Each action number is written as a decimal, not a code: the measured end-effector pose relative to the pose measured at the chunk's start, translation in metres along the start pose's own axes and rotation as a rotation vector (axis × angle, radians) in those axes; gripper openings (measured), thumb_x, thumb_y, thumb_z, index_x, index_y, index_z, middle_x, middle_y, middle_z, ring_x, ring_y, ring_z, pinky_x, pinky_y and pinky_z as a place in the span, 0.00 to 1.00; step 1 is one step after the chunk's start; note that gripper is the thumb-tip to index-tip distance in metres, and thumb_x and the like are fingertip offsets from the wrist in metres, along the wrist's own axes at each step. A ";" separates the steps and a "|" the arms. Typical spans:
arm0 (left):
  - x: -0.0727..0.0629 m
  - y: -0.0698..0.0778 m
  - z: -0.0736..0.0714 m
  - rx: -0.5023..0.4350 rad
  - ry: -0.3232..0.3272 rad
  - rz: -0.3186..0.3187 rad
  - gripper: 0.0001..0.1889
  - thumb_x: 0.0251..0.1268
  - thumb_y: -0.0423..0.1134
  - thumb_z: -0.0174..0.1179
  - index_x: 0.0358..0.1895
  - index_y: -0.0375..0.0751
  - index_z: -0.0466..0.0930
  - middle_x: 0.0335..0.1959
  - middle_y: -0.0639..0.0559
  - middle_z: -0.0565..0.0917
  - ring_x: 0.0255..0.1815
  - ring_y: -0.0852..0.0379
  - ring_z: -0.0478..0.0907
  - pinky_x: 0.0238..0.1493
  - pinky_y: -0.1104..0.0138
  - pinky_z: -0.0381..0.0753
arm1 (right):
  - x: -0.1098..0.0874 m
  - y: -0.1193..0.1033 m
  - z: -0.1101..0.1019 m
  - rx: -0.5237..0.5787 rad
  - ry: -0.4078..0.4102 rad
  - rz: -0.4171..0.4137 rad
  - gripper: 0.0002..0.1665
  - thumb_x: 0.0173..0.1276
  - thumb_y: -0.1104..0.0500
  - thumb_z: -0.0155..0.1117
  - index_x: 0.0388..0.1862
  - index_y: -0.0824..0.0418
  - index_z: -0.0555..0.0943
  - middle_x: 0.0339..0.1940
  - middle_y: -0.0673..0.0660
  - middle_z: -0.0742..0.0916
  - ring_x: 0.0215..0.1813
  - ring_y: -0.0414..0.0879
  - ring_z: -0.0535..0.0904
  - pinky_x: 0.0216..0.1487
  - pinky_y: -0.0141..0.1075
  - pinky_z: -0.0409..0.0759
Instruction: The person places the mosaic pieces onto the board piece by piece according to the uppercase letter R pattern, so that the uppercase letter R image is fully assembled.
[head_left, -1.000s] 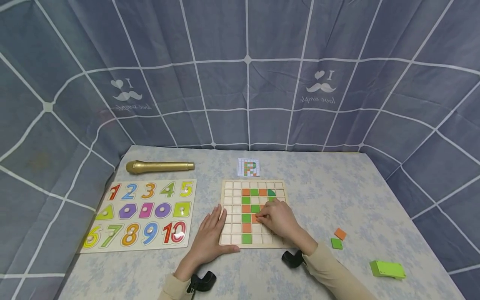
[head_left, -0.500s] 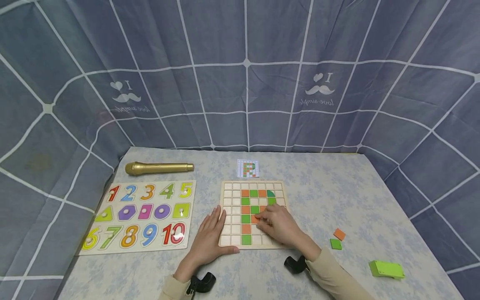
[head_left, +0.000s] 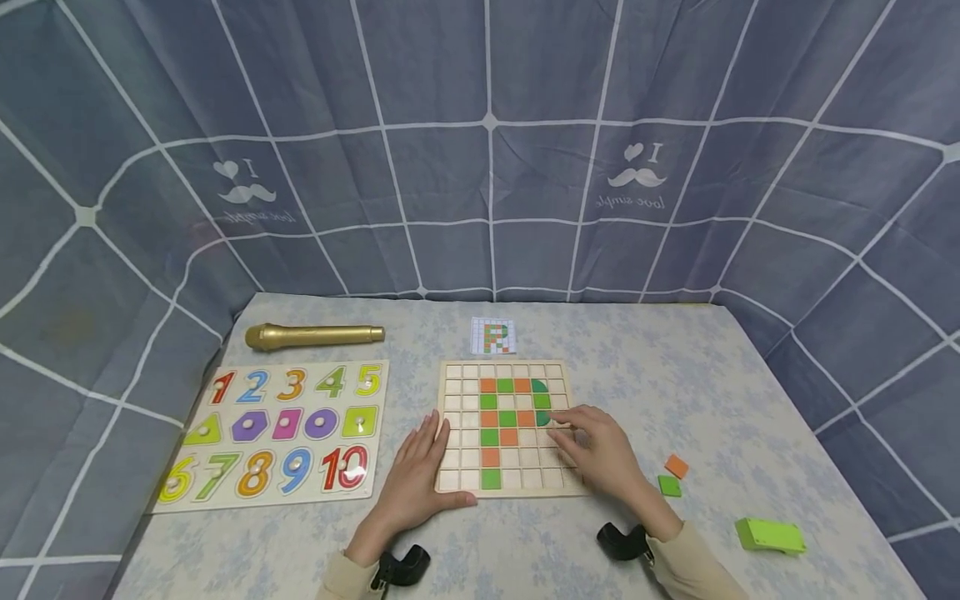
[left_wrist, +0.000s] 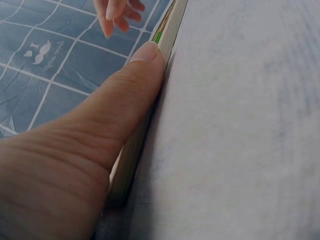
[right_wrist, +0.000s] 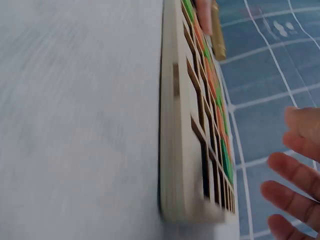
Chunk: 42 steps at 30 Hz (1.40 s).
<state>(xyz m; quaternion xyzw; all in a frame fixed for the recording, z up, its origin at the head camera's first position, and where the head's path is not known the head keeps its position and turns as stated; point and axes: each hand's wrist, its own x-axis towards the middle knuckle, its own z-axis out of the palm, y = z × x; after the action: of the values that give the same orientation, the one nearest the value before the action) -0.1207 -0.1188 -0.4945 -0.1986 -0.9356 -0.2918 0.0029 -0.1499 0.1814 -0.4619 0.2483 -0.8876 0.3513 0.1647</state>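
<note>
A wooden grid board (head_left: 459, 481) lies on the table with green and orange square tiles (head_left: 507, 437) set in some of its cells. Two dark green rounded tiles (head_left: 539, 386) sit at the right side of the pattern. My left hand (head_left: 417, 477) rests along the board's left edge, its thumb (left_wrist: 135, 82) against the near edge in the left wrist view. Above the board's right edge is my right hand (head_left: 603, 450), fingers loosely bent with nothing between them; the right wrist view shows its fingers (right_wrist: 290, 195) spread apart.
A loose orange tile (head_left: 677, 466) and a green tile (head_left: 670, 486) lie to the right, near a bright green block (head_left: 771, 536). A small pattern card (head_left: 493, 336) is behind the board. On the left are a number puzzle (head_left: 273, 433) and a gold microphone (head_left: 315, 336).
My right hand has moved right from the middle of the board to its right edge, leaving an orange tile in its cell and uncovering more tiles. The left hand has stayed in place.
</note>
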 end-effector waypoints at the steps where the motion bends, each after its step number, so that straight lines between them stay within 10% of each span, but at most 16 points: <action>1: 0.000 0.000 0.000 0.000 -0.001 -0.002 0.60 0.42 0.67 0.67 0.73 0.31 0.52 0.75 0.37 0.47 0.75 0.44 0.41 0.71 0.53 0.41 | -0.002 0.002 -0.002 -0.004 0.029 0.008 0.15 0.58 0.61 0.72 0.46 0.61 0.85 0.39 0.52 0.85 0.36 0.45 0.78 0.33 0.39 0.78; 10: 0.000 -0.001 -0.001 -0.010 -0.001 -0.014 0.60 0.42 0.66 0.67 0.73 0.30 0.52 0.75 0.37 0.47 0.75 0.43 0.41 0.71 0.53 0.40 | -0.020 0.011 -0.026 -0.049 0.256 0.000 0.18 0.48 0.70 0.75 0.42 0.63 0.86 0.35 0.52 0.86 0.32 0.46 0.78 0.29 0.37 0.76; 22: 0.001 0.000 -0.002 -0.009 -0.006 -0.018 0.60 0.42 0.67 0.67 0.73 0.30 0.52 0.75 0.36 0.47 0.75 0.43 0.42 0.71 0.53 0.41 | -0.050 0.019 -0.056 -0.185 0.365 0.122 0.19 0.43 0.71 0.78 0.38 0.63 0.87 0.31 0.54 0.86 0.29 0.47 0.78 0.24 0.26 0.74; 42: 0.001 0.002 -0.003 -0.024 -0.030 -0.033 0.61 0.41 0.68 0.67 0.73 0.31 0.51 0.75 0.37 0.46 0.75 0.44 0.41 0.71 0.52 0.41 | -0.087 0.016 -0.069 -0.249 0.272 0.452 0.19 0.43 0.68 0.80 0.38 0.65 0.86 0.32 0.55 0.86 0.30 0.48 0.79 0.27 0.23 0.75</action>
<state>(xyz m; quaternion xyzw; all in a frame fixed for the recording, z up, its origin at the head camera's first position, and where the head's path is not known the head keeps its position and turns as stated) -0.1217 -0.1186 -0.4912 -0.1877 -0.9352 -0.2998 -0.0184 -0.0792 0.2691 -0.4629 -0.0275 -0.9264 0.2976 0.2289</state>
